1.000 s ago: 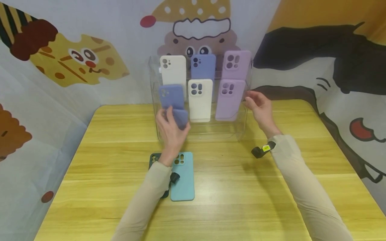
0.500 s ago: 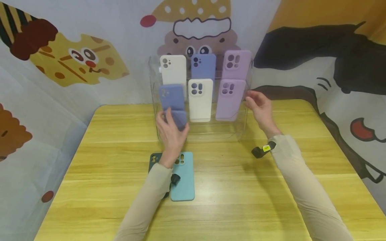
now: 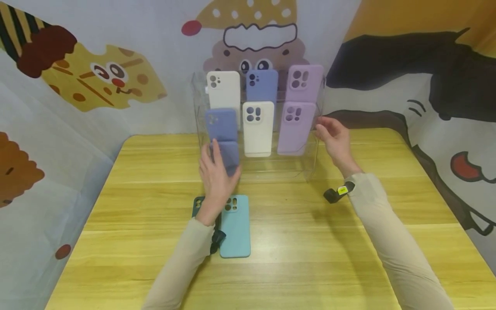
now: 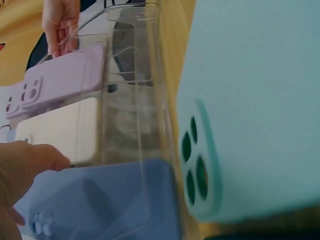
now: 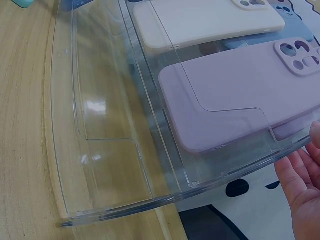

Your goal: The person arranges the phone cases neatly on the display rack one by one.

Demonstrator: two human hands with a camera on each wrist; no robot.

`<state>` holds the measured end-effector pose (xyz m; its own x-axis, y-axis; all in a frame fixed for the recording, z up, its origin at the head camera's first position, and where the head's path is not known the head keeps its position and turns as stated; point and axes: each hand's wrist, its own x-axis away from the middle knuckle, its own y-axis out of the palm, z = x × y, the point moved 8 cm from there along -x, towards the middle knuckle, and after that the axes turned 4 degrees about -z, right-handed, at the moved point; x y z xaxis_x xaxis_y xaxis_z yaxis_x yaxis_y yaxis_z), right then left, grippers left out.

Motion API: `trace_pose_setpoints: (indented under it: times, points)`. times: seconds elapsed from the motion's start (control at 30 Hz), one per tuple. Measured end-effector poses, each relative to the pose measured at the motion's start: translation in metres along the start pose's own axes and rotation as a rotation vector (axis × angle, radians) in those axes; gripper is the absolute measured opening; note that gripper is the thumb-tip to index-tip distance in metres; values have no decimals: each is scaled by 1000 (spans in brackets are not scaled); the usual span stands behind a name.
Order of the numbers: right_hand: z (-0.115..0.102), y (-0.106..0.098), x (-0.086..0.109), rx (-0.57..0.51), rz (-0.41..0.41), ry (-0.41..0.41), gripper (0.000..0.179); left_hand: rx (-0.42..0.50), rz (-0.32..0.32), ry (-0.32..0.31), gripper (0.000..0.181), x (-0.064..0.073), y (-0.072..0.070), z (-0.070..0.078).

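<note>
A clear stepped display rack (image 3: 290,165) stands upright on the table, holding phone cases in tiers. At its lower left, my left hand (image 3: 218,178) holds a blue phone case (image 3: 228,155) by its sides, thumb on the right edge. In the left wrist view the case's bottom end (image 4: 162,200) lies behind the rack's clear front lip. Another blue phone case (image 3: 222,122) stands directly behind it, one tier up. My right hand (image 3: 335,140) pinches the rack's right side panel, beside a lilac phone case (image 3: 296,133); the right wrist view shows fingers (image 5: 292,180) at the panel edge.
White phone cases (image 3: 257,135), a further blue case (image 3: 261,84) and a second lilac case (image 3: 306,79) fill other rack places. A turquoise case (image 3: 236,232) and a dark green case (image 3: 197,204) lie on the table under my left forearm. A printed cloth (image 3: 155,26) hangs behind.
My left hand has moved slightly down and toward me; the blue phone case it holds has straightened and sits lower in the rack. My right hand has stayed in place.
</note>
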<state>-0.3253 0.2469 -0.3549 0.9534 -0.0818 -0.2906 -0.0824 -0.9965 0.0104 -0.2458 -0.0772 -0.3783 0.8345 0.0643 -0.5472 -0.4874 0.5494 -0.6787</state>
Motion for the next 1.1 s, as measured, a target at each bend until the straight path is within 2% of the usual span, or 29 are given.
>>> trace_pose_setpoints:
  times: [0.17, 0.37, 0.47, 0.8, 1.1]
  points:
    - [1, -1, 0, 13, 4, -5, 19, 9, -71, -7, 96, 4, -10, -3]
    - [0, -1, -1, 11, 12, -11, 19, 26, -63, -10, 94, 12, -26, -10]
    - [0, -1, -1, 11, 14, -11, 19, 14, -92, -41, 95, 18, -30, -17]
    - [-2, 0, -1, 16, 17, -12, 17, -71, -348, -170, 93, 47, -26, -42]
    - [2, -1, -2, 16, 4, 6, 18, -117, -538, -266, 94, 69, -16, -62]
